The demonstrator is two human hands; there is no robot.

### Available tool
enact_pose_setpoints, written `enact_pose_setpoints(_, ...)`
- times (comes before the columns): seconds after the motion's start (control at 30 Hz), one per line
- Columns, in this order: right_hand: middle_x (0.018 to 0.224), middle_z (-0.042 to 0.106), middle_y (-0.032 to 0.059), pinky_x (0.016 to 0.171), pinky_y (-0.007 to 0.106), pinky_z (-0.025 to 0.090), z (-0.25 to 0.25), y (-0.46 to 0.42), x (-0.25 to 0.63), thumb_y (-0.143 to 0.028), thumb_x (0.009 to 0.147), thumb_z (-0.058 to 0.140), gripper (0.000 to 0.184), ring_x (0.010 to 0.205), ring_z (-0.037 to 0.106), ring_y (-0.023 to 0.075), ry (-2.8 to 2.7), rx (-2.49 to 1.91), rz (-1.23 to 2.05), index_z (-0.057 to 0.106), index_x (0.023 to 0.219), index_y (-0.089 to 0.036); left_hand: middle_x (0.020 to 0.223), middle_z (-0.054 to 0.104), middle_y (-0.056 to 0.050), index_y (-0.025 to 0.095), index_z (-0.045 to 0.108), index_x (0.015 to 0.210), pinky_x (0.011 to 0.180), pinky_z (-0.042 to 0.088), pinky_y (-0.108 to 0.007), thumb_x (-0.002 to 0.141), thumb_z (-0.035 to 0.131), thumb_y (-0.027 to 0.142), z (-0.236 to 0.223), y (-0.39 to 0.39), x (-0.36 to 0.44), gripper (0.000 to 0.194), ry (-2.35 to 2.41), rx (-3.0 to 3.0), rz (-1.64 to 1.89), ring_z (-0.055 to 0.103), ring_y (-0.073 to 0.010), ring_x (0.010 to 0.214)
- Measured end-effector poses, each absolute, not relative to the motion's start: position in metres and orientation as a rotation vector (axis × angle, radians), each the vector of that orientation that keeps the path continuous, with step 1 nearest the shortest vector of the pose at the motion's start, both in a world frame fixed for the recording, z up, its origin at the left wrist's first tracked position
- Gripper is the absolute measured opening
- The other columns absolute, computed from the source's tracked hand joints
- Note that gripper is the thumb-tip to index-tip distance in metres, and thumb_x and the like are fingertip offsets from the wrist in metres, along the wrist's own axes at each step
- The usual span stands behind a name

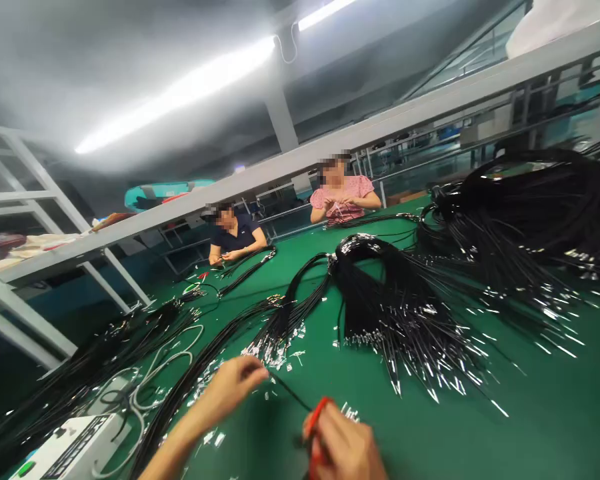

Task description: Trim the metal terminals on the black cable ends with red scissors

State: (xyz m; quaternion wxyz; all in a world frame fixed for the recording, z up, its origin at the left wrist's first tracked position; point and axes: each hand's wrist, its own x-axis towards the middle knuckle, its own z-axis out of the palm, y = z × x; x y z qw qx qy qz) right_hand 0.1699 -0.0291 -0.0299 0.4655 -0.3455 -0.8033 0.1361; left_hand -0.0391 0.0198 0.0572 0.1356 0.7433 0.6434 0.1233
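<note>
My left hand (230,387) is closed, with thumb and fingertips pinching a thin black cable (291,392). From there the cable runs down to the right, towards my other hand. My right hand (350,443) is wrapped round a red-handled hand tool (324,408); its working end is blurred and partly hidden, so its kind does not show. The cable meets the tool near the red handle. Small white scraps (215,438) lie on the green tabletop (275,437) around my left hand.
Bundles of black cables with silvery ends (405,313) spread over the table ahead, and a larger pile (535,213) lies at right. A white box with a green button (75,447) stands at lower left. Two people (237,237) sit across the table.
</note>
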Motion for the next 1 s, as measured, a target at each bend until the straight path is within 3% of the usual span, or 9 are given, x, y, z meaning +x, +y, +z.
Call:
enact_pose_setpoints(0.1, 0.067, 0.053, 0.0025, 0.058, 0.029, 0.039, -0.019, -0.002, 0.191, -0.026, 0.083, 0.041, 0.016, 0.06, 0.051, 0.0171, -1.552, -1.06, 0.541, 0.05, 0.073, -0.019, 0.082, 0.064, 0.0, 0.021, 0.06, 0.09, 0.064, 0.043, -0.021, 0.071, 0.055, 0.041, 0.038, -0.019, 0.011, 0.028, 1.573, 2.03, 0.276, 0.057, -0.0147, 0.075)
enact_pose_setpoints(0.23, 0.061, 0.055, 0.0004, 0.055, 0.026, 0.038, -0.023, 0.023, 0.207, -0.033, 0.086, 0.038, 0.019, 0.056, 0.051, 0.0158, -1.371, -1.17, 0.687, 0.049, 0.076, -0.02, 0.094, 0.058, -0.007, 0.017, 0.056, 0.096, 0.072, 0.039, -0.031, 0.052, 0.071, 0.04, 0.015, -0.038, 0.055, 0.052, 1.52, 2.037, 0.226, 0.051, -0.0214, 0.082)
enact_pose_setpoints(0.33, 0.055, 0.053, -0.0021, 0.051, 0.024, 0.037, -0.031, 0.029, 0.209, -0.036, 0.086, 0.036, 0.026, 0.051, 0.05, 0.0141, -1.295, -1.177, 0.774, 0.047, 0.068, -0.021, 0.082, 0.057, -0.006, 0.016, 0.055, 0.081, 0.069, 0.036, -0.033, 0.06, 0.062, 0.025, 0.002, -0.034, 0.064, 0.024, 1.595, 2.041, 0.26, 0.049, -0.0209, 0.077)
enact_pose_setpoints(0.4, 0.052, 0.051, -0.0034, 0.049, 0.023, 0.035, -0.034, 0.029, 0.208, -0.038, 0.085, 0.038, 0.029, 0.049, 0.047, 0.0129, -1.271, -1.16, 0.819, 0.046, 0.064, -0.021, 0.069, 0.056, -0.001, 0.018, 0.048, 0.076, 0.061, 0.036, -0.029, 0.064, 0.056, 0.023, -0.001, -0.029, 0.062, 0.016, 1.508, 1.855, 0.388, 0.05, -0.0164, 0.066)
enact_pose_setpoints(0.53, 0.049, 0.049, -0.0046, 0.049, 0.023, 0.034, -0.035, 0.027, 0.203, -0.038, 0.082, 0.044, 0.03, 0.047, 0.044, 0.0116, -1.266, -1.092, 0.94, 0.046, 0.058, -0.02, 0.064, 0.058, 0.002, 0.021, 0.034, 0.077, 0.053, 0.038, -0.024, 0.067, 0.058, 0.03, 0.002, -0.019, 0.05, 0.027, 1.097, 1.328, 0.63, 0.052, -0.0101, 0.053)
enact_pose_setpoints(0.73, 0.042, 0.045, -0.0058, 0.035, 0.021, 0.028, -0.04, 0.023, 0.187, -0.045, 0.079, 0.045, 0.031, 0.034, 0.038, 0.0093, -1.242, -1.03, 1.27, 0.048, 0.062, -0.019, 0.082, 0.059, -0.005, 0.018, 0.038, 0.079, 0.054, 0.041, -0.026, 0.065, 0.06, 0.027, 0.012, -0.011, 0.046, 0.027, 1.059, 1.234, 0.665, 0.057, -0.0124, 0.062)
enact_pose_setpoints(0.87, 0.048, 0.043, -0.0069, 0.036, 0.02, 0.03, -0.037, 0.021, 0.186, -0.043, 0.078, 0.046, 0.028, 0.038, 0.039, 0.0086, -1.159, -1.051, 1.32, 0.046, 0.065, -0.019, 0.079, 0.058, -0.001, 0.017, 0.043, 0.08, 0.059, 0.038, -0.024, 0.059, 0.064, 0.023, 0.012, -0.012, 0.048, 0.03, 1.064, 1.372, 0.614, 0.053, -0.0129, 0.069)
enact_pose_setpoints(1.0, 0.047, 0.044, -0.0063, 0.042, 0.021, 0.032, -0.035, 0.026, 0.194, -0.042, 0.075, 0.052, 0.029, 0.043, 0.041, 0.0096, -1.171, -1.073, 1.211, 0.05, 0.06, -0.018, 0.071, 0.056, 0.002, 0.019, 0.048, 0.074, 0.058, 0.035, -0.025, 0.05, 0.066, 0.018, 0.004, -0.015, 0.056, 0.031, 1.404, 1.778, 0.419, 0.051, -0.0168, 0.068)
